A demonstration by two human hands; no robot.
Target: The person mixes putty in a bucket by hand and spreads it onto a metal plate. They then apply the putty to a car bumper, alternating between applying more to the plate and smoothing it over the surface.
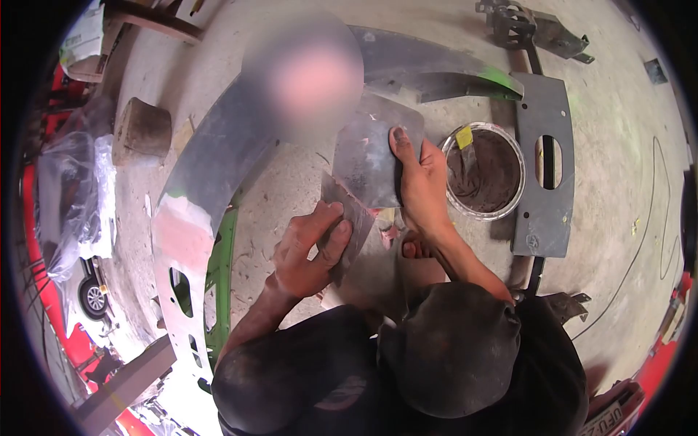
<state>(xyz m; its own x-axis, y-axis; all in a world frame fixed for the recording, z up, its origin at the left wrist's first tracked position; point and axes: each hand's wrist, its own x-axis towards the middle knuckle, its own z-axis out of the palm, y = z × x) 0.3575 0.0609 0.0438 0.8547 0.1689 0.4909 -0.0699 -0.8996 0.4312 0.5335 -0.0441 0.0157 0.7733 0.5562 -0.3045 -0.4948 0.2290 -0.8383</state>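
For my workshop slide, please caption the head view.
Left hand grips a thin sheet, right hand a dark plate, near an open can.

A pale, scuffed concrete floor (pixel 611 145) in a cluttered work space.
Near ten o'clock stands a worn block (pixel 143 131); between ten and eleven, a brown beam (pixel 171 24). At nine hangs crumpled clear plastic sheeting (pixel 73 174), with a wheel (pixel 93 298) between eight and nine. White glare (pixel 185 407) floods in between seven and eight; a thin dark cord (pixel 640 263) trails at three.
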